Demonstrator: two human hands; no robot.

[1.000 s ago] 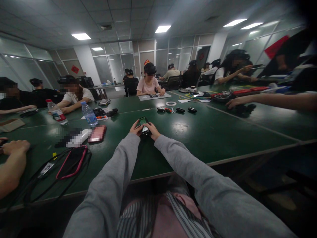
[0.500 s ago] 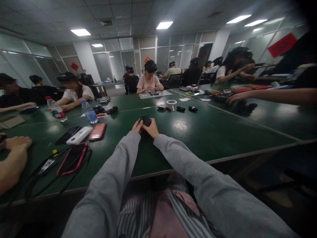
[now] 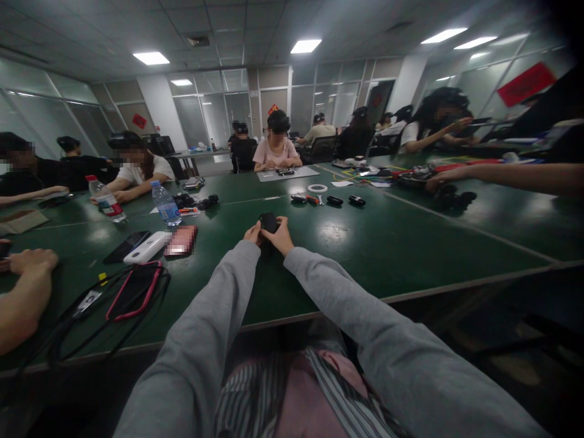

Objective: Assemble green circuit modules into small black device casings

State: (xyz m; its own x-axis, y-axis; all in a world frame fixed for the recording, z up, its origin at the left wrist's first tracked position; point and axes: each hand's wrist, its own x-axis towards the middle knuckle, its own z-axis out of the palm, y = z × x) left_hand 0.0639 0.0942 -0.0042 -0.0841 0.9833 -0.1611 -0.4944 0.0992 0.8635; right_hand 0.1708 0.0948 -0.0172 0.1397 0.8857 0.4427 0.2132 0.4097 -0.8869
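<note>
Between my two hands is a small black, box-like object (image 3: pixel 269 222), too dark to name more exactly. My left hand (image 3: pixel 253 233) grips its left side with the fingers bent. My right hand (image 3: pixel 282 236) closes on its right side, thumb and fingers pressed to it. Both hands are over the green table (image 3: pixel 347 267). Beyond them lie several small dark items, among them a black oval one (image 3: pixel 334 201), another black one (image 3: pixel 356 200) and an orange-and-black piece (image 3: pixel 312 199). A white ring like a tape roll (image 3: pixel 317 188) is behind these.
Left of me lie a pink-edged phone (image 3: pixel 134 292) with black cords, a white device (image 3: pixel 146 247) and a pink case (image 3: pixel 181 241). Two bottles, one blue-capped (image 3: pixel 165 204), stand behind. Another person's hand (image 3: pixel 34 261) rests at far left; a forearm (image 3: pixel 506 179) reaches in from the right.
The view has shifted very slightly. My hands keep hold of the black object in nearly the same place.
</note>
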